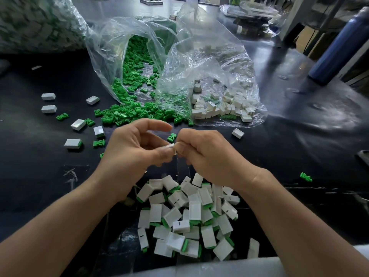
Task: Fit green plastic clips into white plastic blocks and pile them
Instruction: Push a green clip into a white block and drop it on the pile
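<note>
Daylit, glare on black table [329,112] (right side), wide-angle edge bending

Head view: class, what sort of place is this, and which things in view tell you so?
Probably a factory assembly bench: clear bags spill loose green clips and white blocks onto a dark worktable, and a pile of fitted blocks lies at the near edge.

Both hands meet above the middle of the dark bench [279,140]. The left hand [137,144] and right hand [203,154] pinch one white block [170,146] between their fingertips. A pile of fitted blocks [187,216] lies at the near edge. Toward the far edge, clear bags spill green clips [131,108] and white blocks [219,108].
</note>
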### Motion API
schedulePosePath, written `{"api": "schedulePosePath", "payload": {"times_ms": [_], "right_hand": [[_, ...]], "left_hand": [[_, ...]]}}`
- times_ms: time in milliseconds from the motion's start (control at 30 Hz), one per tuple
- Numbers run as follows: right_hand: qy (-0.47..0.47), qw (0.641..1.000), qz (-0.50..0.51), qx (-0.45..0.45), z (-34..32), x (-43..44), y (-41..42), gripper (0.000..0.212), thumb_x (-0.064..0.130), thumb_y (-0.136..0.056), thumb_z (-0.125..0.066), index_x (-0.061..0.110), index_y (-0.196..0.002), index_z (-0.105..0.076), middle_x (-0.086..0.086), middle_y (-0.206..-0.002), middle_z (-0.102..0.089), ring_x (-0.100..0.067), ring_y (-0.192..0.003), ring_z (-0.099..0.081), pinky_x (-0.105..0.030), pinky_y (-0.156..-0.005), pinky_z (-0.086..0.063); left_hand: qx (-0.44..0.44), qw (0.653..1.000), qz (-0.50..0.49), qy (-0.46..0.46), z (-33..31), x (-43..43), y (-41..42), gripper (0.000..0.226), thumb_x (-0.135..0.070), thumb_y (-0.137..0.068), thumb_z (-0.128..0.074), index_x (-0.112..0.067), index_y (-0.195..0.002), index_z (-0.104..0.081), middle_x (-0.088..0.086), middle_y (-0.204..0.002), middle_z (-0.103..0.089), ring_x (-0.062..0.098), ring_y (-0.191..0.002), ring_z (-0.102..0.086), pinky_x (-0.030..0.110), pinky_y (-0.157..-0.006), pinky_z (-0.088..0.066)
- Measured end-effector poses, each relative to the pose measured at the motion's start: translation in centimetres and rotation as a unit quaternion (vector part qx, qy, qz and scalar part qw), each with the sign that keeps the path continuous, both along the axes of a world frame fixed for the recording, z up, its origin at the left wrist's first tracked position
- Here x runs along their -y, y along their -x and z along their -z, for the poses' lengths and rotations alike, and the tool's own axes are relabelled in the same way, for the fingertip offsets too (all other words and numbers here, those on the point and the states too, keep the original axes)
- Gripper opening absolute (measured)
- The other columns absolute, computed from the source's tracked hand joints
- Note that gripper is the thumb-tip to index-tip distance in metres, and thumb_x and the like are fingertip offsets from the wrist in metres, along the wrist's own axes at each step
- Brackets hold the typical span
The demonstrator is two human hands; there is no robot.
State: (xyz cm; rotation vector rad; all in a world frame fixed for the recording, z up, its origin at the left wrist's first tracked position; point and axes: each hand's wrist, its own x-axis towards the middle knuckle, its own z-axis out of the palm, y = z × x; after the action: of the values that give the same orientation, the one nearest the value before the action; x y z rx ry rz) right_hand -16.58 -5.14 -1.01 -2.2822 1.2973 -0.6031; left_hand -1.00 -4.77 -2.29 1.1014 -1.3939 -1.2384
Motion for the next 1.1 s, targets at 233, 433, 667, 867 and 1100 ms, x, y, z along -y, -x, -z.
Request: {"api": "schedulePosePath", "payload": {"times_ms": [233,433,667,867,1100], "right_hand": [[-0.139,0.968,0.062,0.202,0.1,0.4,0.1,0.038,0.03,-0.097,-0.039,0.015,-0.066,-0.054,0.0,-0.062,-0.056,-0.011,-0.056,-0.052,-0.024,-0.055,-0.044],[-0.345,0.876,0.064,0.332,0.0,0.6,0.1,0.056,0.05,-0.092,-0.027,0.01,-0.073,-0.062,-0.002,-0.061,-0.065,-0.011,-0.053,-0.056,-0.019,-0.051,-0.044],[-0.446,0.803,0.036,0.394,-0.2,0.1,-1.1,0.055,0.049,-0.093,-0.026,0.006,-0.075,-0.057,-0.005,-0.063,-0.06,-0.013,-0.055,-0.054,-0.023,-0.055,-0.039],[-0.429,0.795,0.067,0.424,-0.1,-0.1,-1.4,0.049,0.044,-0.094,-0.031,0.007,-0.069,-0.051,-0.003,-0.056,-0.051,-0.012,-0.049,-0.044,-0.022,-0.049,-0.036],[-0.417,0.799,0.071,0.427,0.0,-0.3,-1.6,0.043,0.04,-0.095,-0.034,0.009,-0.069,-0.049,-0.002,-0.055,-0.047,-0.012,-0.049,-0.04,-0.022,-0.05,-0.034]], "left_hand": [[-0.093,0.995,-0.005,-0.039,0.0,0.3,0.4,0.04,-0.015,-0.052,-0.07,-0.014,-0.092,-0.062,0.002,-0.062,-0.069,0.01,-0.055,-0.065,0.016,-0.049,-0.049],[-0.137,0.99,-0.012,-0.027,-0.1,0.4,0.3,0.037,-0.014,-0.052,-0.069,-0.015,-0.088,-0.064,-0.004,-0.063,-0.068,0.004,-0.061,-0.065,0.012,-0.058,-0.05],[-0.155,0.987,0.002,-0.031,-0.1,0.1,0.4,0.036,-0.014,-0.053,-0.069,-0.014,-0.089,-0.065,-0.002,-0.067,-0.07,0.008,-0.059,-0.066,0.019,-0.054,-0.053],[-0.154,0.988,0.002,-0.013,0.3,0.0,0.6,0.036,-0.017,-0.052,-0.071,-0.015,-0.088,-0.066,0.0,-0.068,-0.07,0.011,-0.057,-0.065,0.02,-0.056,-0.053],[-0.119,0.992,0.007,0.043,0.2,-0.1,0.7,0.029,-0.011,-0.06,-0.069,-0.016,-0.088,-0.067,0.001,-0.067,-0.069,0.012,-0.054,-0.064,0.019,-0.054,-0.052]]}}
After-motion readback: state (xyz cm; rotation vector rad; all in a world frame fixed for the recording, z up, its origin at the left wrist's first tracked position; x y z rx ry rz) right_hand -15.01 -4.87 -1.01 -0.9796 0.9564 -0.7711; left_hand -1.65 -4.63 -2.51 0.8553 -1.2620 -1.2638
